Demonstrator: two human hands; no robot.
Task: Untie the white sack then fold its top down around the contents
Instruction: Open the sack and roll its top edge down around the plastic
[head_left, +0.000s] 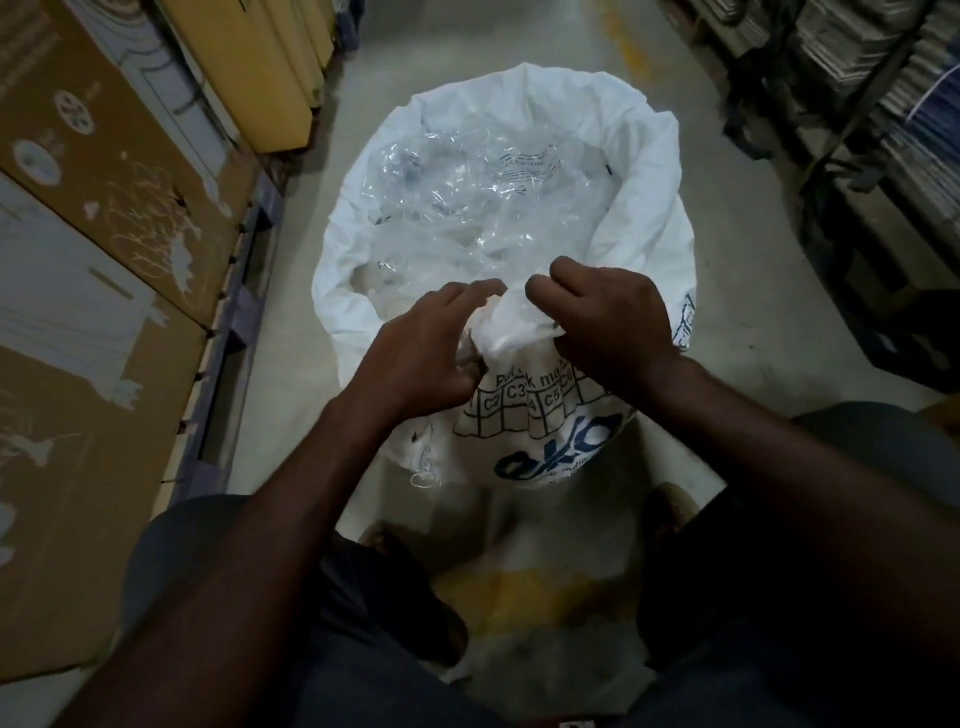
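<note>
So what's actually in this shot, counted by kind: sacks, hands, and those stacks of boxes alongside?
White sack: 1
Hands: 2, left and right, both at the sack's near rim
Cardboard box stacks: 2, brown and yellow
Total: 5

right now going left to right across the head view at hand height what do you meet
cardboard boxes → left hand → right hand → dark shelving
</note>
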